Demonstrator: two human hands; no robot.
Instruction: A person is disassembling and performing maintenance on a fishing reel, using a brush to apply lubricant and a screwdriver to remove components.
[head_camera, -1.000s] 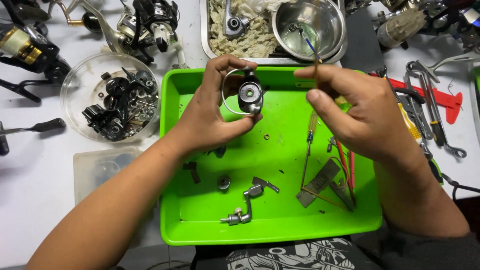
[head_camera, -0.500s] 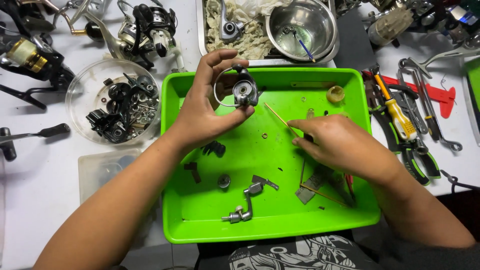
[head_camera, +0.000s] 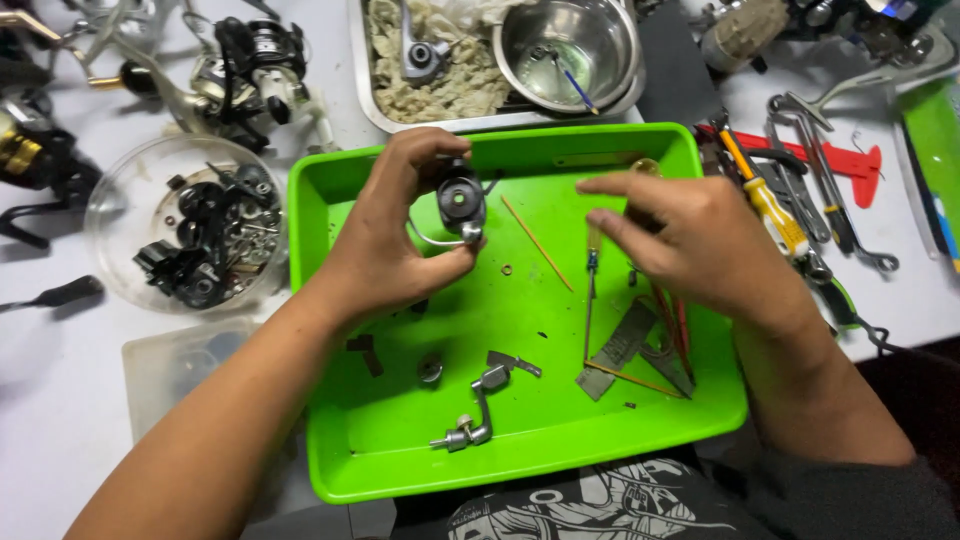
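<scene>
My left hand (head_camera: 385, 240) holds a small dark round reel part (head_camera: 460, 205) with a thin wire bail, raised above the green tray (head_camera: 400, 470). My right hand (head_camera: 690, 235) hovers over the tray's right half, fingers pinching the top of a thin screwdriver (head_camera: 591, 290) that points down at the tray floor. A thin wooden stick (head_camera: 536, 243) lies on the tray between my hands. A silver crank handle (head_camera: 470, 415), a small washer (head_camera: 430, 370) and flat metal tweezers (head_camera: 625, 350) lie on the tray floor.
A clear round bowl (head_camera: 105, 200) of dark reel parts stands left of the tray. Behind it are a metal pan with rags (head_camera: 440, 70) and a steel bowl (head_camera: 570, 45). Screwdrivers, pliers and wrenches (head_camera: 800, 210) lie to the right; fishing reels (head_camera: 250, 60) at the back left.
My right hand let go of the wooden stick, which now lies on the tray, and took hold of the thin screwdriver. My left hand kept the reel part, turning it slightly.
</scene>
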